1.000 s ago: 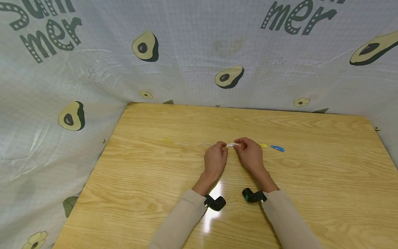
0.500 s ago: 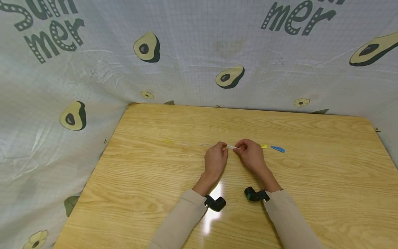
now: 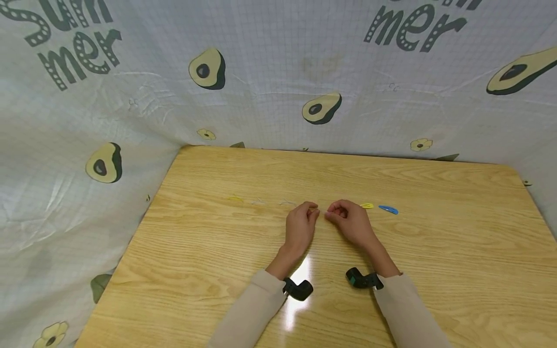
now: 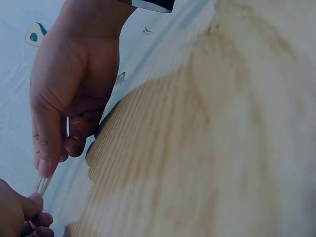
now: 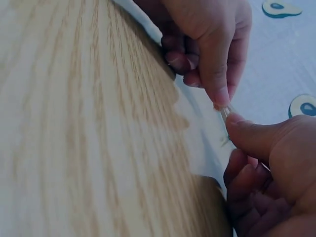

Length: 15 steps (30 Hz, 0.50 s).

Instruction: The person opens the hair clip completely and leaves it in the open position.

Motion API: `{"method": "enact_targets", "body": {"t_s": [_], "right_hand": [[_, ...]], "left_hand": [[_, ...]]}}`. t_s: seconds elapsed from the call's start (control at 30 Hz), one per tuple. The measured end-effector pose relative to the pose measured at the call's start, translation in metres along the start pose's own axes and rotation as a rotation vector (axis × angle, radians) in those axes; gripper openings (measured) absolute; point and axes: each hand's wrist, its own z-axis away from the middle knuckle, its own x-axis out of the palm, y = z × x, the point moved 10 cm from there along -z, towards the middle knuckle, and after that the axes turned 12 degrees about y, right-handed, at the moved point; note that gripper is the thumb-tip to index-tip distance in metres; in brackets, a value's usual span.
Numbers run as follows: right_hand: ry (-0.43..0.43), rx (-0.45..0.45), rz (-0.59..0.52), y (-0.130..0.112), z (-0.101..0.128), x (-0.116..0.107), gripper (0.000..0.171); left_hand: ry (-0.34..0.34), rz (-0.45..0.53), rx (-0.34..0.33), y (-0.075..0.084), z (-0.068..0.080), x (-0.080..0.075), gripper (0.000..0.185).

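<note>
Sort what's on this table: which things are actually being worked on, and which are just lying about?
In hand:
- pale hair clip, pinched at its two ends by the left hand and the right hand

Lying about on the wooden table:
- yellow clip and blue clip, beside the right hand
- yellow band, beyond the left hand

Left hand [image 4: 74,94] pinching pale clip [image 4: 43,183]

Two bare hands in beige sleeves, a camera at each wrist.

The left hand [image 3: 300,228] and right hand [image 3: 351,224] emerge from plain beige long sleeves [image 3: 254,314]; a small black wrist camera [image 3: 298,289] sits on the left wrist, another with a green spot [image 3: 362,279] on the right.
</note>
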Motion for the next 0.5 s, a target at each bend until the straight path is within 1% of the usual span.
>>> {"method": "enact_targets", "body": {"t_s": [0.07, 0.17, 0.23, 0.4, 0.5], "right_hand": [[0.001, -0.001, -0.018, -0.002, 0.002, -0.001, 0.012], [-0.012, 0.003, -0.040, -0.003, 0.005, -0.001, 0.011], [-0.035, 0.014, -0.075, -0.004, 0.008, -0.001, 0.010], [-0.110, 0.048, -0.154, -0.004, 0.016, 0.000, 0.013], [-0.129, 0.066, -0.175, -0.004, 0.020, -0.001, 0.015]], "left_hand": [[-0.001, 0.031, -0.003, 0.001, 0.001, -0.003, 0.011], [-0.010, 0.064, 0.011, 0.003, 0.002, -0.006, 0.009], [-0.031, 0.086, 0.013, 0.003, 0.004, -0.008, 0.009], [-0.087, 0.102, 0.009, 0.003, 0.008, -0.011, 0.009], [-0.124, 0.112, 0.015, 0.005, 0.011, -0.012, 0.010]]}}
